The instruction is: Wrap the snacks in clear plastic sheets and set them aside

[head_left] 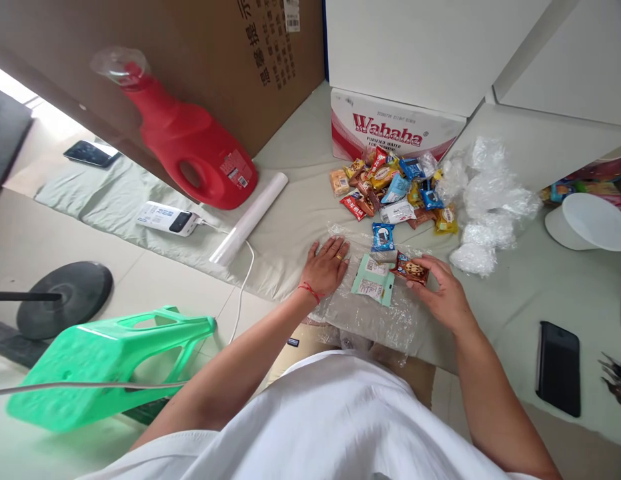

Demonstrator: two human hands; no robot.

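Observation:
My left hand (326,265) lies flat on the cloth at the left edge of a sheet of clear plastic film (340,310), fingers stretched out. Between thumb and fingers, my right hand (444,293) grips a brown snack packet (411,268) with a cookie picture. That packet is over the film, at the right corner of a pale green snack packet (373,280). A small blue snack packet (383,237) lies just beyond the green one. Farther back is a heap of mixed wrapped snacks (390,183), and to its right a pile of film-wrapped bundles (495,200), contents unclear.
A white roll (250,217) lies left, near a red jug (195,143) and a power bank (166,219) with a cable. Behind the snacks stands a Wahaha carton (390,123). At right are a white bowl (587,223) and a phone (559,368); a green stool (110,367) is lower left.

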